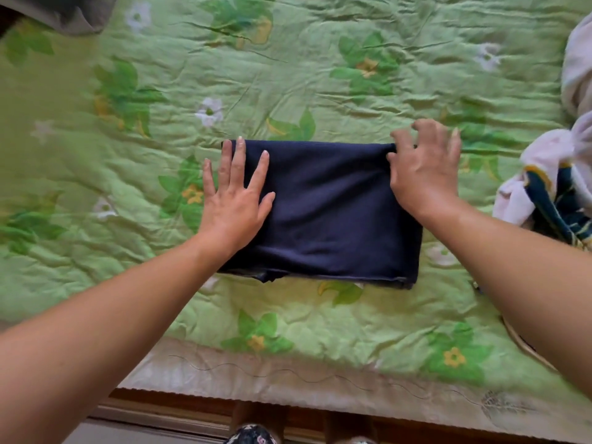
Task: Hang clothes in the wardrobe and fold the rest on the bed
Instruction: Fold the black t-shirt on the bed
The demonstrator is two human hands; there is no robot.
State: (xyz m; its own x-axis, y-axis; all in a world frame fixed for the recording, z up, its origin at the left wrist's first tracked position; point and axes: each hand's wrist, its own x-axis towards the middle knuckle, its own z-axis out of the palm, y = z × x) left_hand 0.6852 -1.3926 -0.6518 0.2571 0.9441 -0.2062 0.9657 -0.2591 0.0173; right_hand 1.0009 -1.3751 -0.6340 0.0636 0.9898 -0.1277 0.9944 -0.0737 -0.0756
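A dark navy garment (pixel 326 213) lies folded into a flat rectangle on the green flowered quilt (pixel 288 75) of the bed. My left hand (pixel 235 200) lies flat on its left edge, fingers straight and spread, pressing the cloth down. My right hand (pixel 423 169) is at the garment's far right corner. Its thumb and forefinger touch the folded edge there, while the other fingers are spread and slightly bent above the quilt. Whether it pinches the cloth is unclear.
A heap of pale pink and dark blue patterned clothes (pixel 557 181) lies at the bed's right side. A grey cloth (pixel 64 14) sits at the far left corner. The bed's near edge (pixel 288 379) and wooden frame run below, with my feet under it.
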